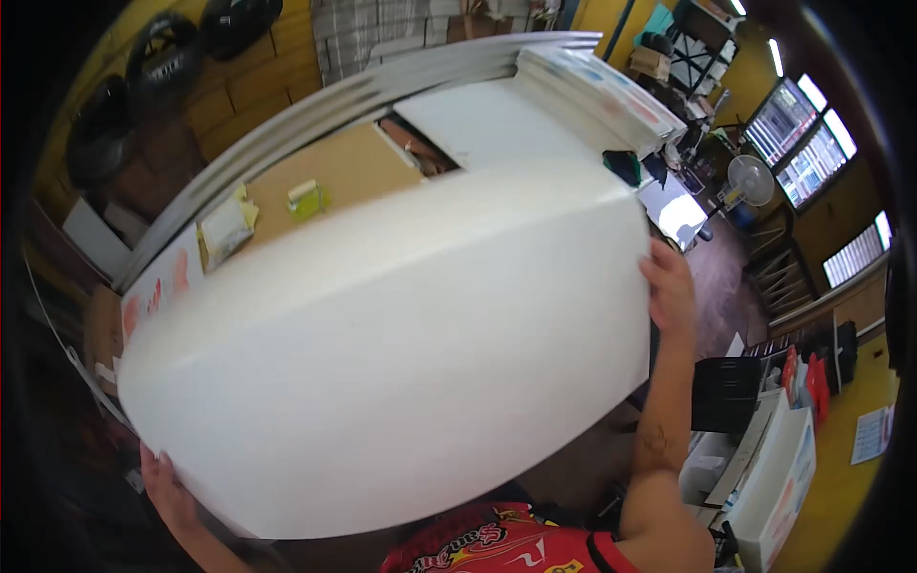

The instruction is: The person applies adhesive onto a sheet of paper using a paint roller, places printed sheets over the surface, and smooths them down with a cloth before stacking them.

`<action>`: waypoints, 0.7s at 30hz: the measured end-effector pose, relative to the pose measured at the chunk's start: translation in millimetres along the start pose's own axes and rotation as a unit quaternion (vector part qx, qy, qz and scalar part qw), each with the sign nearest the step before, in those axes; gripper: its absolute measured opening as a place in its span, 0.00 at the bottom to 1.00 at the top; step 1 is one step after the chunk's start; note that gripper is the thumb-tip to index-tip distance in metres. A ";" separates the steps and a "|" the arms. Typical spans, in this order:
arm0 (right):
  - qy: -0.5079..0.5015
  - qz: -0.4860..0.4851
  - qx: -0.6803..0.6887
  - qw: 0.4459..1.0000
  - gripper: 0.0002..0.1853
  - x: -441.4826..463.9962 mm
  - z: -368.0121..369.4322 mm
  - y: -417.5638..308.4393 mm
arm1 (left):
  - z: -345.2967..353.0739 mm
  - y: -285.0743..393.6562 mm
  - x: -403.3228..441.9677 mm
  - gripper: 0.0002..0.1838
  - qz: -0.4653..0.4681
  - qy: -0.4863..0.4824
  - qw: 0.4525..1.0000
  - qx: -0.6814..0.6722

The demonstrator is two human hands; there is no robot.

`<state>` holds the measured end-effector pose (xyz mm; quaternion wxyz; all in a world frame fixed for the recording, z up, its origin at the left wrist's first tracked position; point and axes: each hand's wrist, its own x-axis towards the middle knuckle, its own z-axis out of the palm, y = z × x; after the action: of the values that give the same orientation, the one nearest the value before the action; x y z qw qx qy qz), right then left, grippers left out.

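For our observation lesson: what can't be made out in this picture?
Head view:
- White panel: underside, facing away from the camera.
- Tan board: near part, covered by the panel.
- Wall notice: print, too small to read.
- Red shirt: lower part, cut off by the bottom edge.

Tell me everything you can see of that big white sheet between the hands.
The large, smooth white sheet looks like coated card or plastic; I can't tell which. It looks blank, with a soft lengthwise bend, its near part sloping toward the person. The bare left-hand grip and bare right-hand grip touch its opposite sides. Beyond, it hides part of the flat brown board.
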<state>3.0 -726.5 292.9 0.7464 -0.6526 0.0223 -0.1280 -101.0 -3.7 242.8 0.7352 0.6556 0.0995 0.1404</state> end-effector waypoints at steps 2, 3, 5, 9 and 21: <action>0.011 -0.007 -0.004 1.000 0.20 -26.5 -43.2 3.7 | 3.9 -10.6 -8.3 0.28 0.045 -0.033 0.998 -0.029; 0.016 0.021 -0.017 1.000 0.19 -27.9 -67.3 24.8 | 6.9 -56.0 9.9 0.29 0.018 -0.016 1.000 0.018; 0.015 0.087 -0.046 0.995 0.17 -19.0 -112.4 69.3 | 55.7 -120.8 52.3 0.27 -0.051 -0.076 0.992 0.084; 0.039 0.108 -0.026 0.993 0.13 44.2 -197.3 119.5 | 225.3 -127.7 126.5 0.19 -0.121 -0.226 0.961 0.104; 0.224 0.153 0.113 0.956 0.10 194.0 -358.9 297.7 | 560.5 -171.2 363.4 0.29 0.122 -0.066 0.886 0.442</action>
<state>166.7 -1082.6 -25.7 0.8021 -0.5069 0.2742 -0.1566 439.0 -423.3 154.2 0.3510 0.9275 0.0216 0.1266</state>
